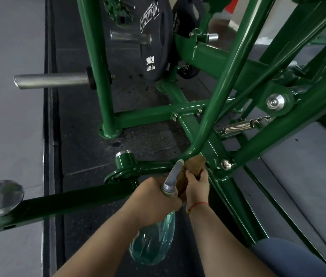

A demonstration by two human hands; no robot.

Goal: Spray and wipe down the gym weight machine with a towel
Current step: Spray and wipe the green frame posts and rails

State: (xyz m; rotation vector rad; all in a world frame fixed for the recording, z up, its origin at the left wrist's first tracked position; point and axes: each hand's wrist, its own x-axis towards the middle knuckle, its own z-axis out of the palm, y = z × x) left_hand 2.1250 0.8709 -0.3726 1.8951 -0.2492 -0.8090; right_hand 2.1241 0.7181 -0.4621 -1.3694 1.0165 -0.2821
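ahead: green frame tubes [214, 108] crossed close, only narrow gaps between them | right: spring [238, 126] and bolted joint [226, 164] crowded the passage | left: dark floor mat [90, 148] lay open between upright post [98, 76] and pivot arm [68, 198] | far: 20kg plate [150, 47] and steel peg [52, 79] blocked the way

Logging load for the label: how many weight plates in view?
2. A 20kg plate hangs on the green frame at top centre; a second plate sits behind it to the right, mostly hidden. More may be occluded.
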